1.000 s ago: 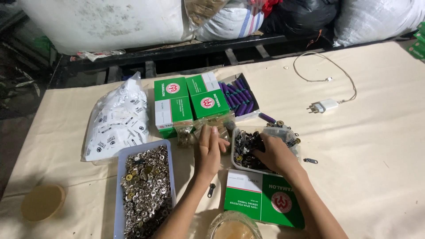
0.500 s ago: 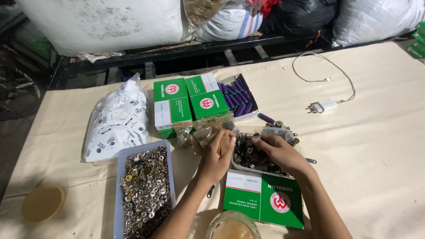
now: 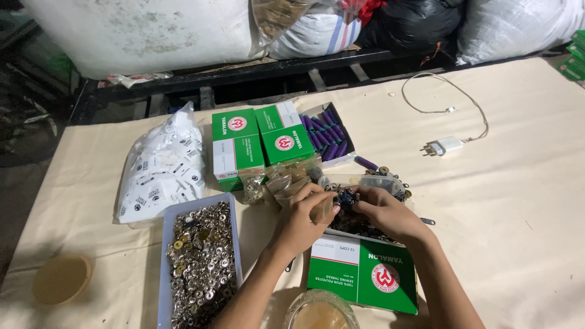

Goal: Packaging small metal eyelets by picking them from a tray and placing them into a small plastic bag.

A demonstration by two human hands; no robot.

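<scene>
A small dark metal piece (image 3: 346, 198) is pinched between the fingertips of the left hand (image 3: 303, 214) and the right hand (image 3: 382, 210), both closed narrowly on it, just above a white tray of dark metal parts (image 3: 359, 226) on the table (image 3: 512, 201). A green box (image 3: 365, 274) is seen just in front of the tray, and a blue tray of silver snap buttons (image 3: 200, 259) lies to the left of the left forearm.

Green-and-white boxes (image 3: 259, 143) with red round emblems, purple thread spools (image 3: 329, 131), silver snap buttons (image 3: 201, 262) in a pale blue tray (image 3: 167, 228), cream desk (image 3: 518, 201), white charger (image 3: 445, 146), tan lid (image 3: 61, 279)
</scene>
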